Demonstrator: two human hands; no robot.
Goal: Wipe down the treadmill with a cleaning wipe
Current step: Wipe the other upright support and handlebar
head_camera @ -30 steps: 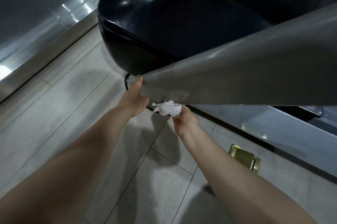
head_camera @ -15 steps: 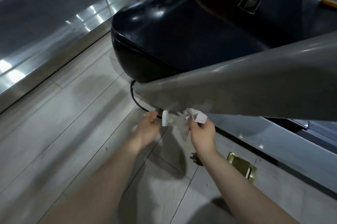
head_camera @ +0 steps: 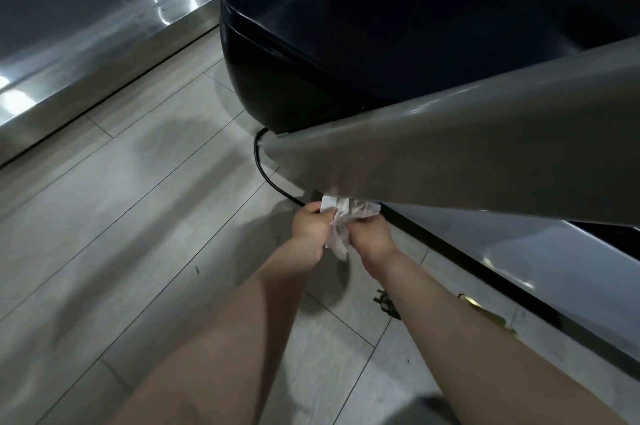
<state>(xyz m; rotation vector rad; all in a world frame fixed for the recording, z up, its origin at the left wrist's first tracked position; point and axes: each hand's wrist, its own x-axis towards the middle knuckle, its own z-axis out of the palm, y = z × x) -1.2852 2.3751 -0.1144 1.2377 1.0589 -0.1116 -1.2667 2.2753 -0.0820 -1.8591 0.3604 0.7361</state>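
The treadmill's grey upright (head_camera: 467, 147) slants across the right half of the view, over its glossy black motor cover (head_camera: 346, 26). Just below the upright's lower edge, a crumpled white cleaning wipe (head_camera: 341, 222) is held between both hands. My left hand (head_camera: 309, 227) grips its left side and my right hand (head_camera: 372, 236) grips its right side. The two hands sit close together above the floor, just below the upright. The wipe's top edge reaches the upright's underside.
A black power cable (head_camera: 266, 172) curls on the tiled floor (head_camera: 138, 217) beside the motor cover. The treadmill's grey side rail (head_camera: 519, 262) runs to the right. A brass floor fitting (head_camera: 485, 312) and a small dark object (head_camera: 384, 301) lie near my right forearm. A shiny metal ledge (head_camera: 86, 54) lines the left.
My left hand left the upright's lower end and came down to the wipe. Both hands have drawn together and now bunch the wipe between them.
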